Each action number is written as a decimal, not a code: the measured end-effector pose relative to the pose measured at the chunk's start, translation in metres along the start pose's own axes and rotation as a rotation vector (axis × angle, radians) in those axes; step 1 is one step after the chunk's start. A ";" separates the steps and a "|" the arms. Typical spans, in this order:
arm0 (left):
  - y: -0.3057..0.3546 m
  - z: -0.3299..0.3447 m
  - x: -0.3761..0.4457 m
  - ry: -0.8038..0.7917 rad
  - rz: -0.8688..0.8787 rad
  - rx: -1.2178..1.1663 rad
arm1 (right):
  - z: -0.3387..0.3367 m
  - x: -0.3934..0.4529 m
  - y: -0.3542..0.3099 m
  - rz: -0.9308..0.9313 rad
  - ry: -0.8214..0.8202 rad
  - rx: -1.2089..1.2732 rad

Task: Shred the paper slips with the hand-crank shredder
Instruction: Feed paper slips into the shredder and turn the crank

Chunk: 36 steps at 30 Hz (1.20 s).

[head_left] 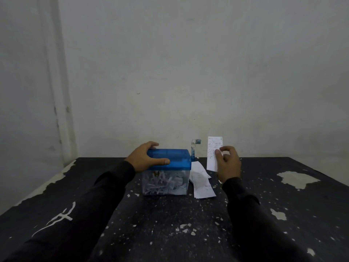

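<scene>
A person's two arms in dark sleeves reach forward over a black surface [170, 224] whose paint is chipped in pale patches. A small hand-crank shredder [167, 172] stands near the middle of the surface, close to a plain pale wall [188, 63]. It has a translucent blue lid [175, 159] on top of a clear bin [166, 183], and the bin is partly filled with white paper shreds [164, 183]. A crank handle [194, 147] sticks up from the right end of the lid.

The left hand [145, 157] lies over the left end of the blue lid, its fingers curved over the far edge and its thumb stretched along the front edge, gripping the lid.

The right hand [227, 163] is raised just to the right of the shredder, apart from it and beside the crank. It pinches a printed paper slip [213, 152] between thumb and fingers, holding it upright with the printed side towards the camera. The slip rises above the fingers, level with the crank handle.

More paper slips [202, 181] lie in a loose pile on the surface, just beside the right wall of the bin and below the raised right hand.
</scene>
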<state>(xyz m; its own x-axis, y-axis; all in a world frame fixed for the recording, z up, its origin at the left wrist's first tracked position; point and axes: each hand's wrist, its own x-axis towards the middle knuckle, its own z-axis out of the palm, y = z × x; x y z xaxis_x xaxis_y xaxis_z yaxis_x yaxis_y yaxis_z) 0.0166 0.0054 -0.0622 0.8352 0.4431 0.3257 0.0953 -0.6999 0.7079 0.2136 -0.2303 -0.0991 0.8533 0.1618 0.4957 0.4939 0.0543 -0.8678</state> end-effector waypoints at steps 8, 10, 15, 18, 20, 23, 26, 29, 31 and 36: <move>0.012 -0.002 -0.003 0.079 0.233 -0.009 | 0.017 -0.003 -0.048 -0.285 -0.201 0.067; 0.025 0.000 -0.003 0.076 0.252 -0.155 | 0.027 -0.006 -0.063 -0.238 -0.358 0.111; 0.043 -0.003 0.004 0.052 0.251 -0.323 | 0.062 -0.004 -0.094 -0.324 -0.565 -0.009; 0.043 -0.009 0.004 0.137 0.191 -0.419 | 0.075 0.002 -0.103 -0.355 -0.616 -0.058; 0.040 -0.011 0.003 0.156 0.134 -0.546 | 0.082 0.005 -0.103 -0.325 -0.671 -0.050; 0.037 -0.010 0.002 0.135 0.167 -0.537 | 0.093 0.002 -0.098 -0.257 -0.774 -0.032; 0.035 -0.006 0.005 0.206 0.181 -0.437 | 0.100 0.000 -0.093 -0.292 -0.784 -0.120; 0.029 -0.011 0.009 0.291 0.175 -0.318 | 0.091 0.002 -0.088 -0.328 -0.522 -0.190; 0.019 -0.016 0.011 0.303 0.179 -0.230 | 0.079 0.005 -0.080 -0.418 -0.275 -0.260; 0.003 -0.021 0.013 0.311 0.173 -0.148 | 0.055 0.003 -0.052 -0.540 -0.112 -0.510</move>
<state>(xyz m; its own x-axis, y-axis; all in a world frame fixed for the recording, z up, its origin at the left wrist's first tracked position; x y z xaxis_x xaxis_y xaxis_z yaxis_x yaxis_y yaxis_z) 0.0163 0.0204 -0.0424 0.6257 0.4903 0.6067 -0.1307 -0.7009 0.7012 0.1814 -0.1783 -0.0543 0.4615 0.3429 0.8182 0.8786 -0.3044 -0.3680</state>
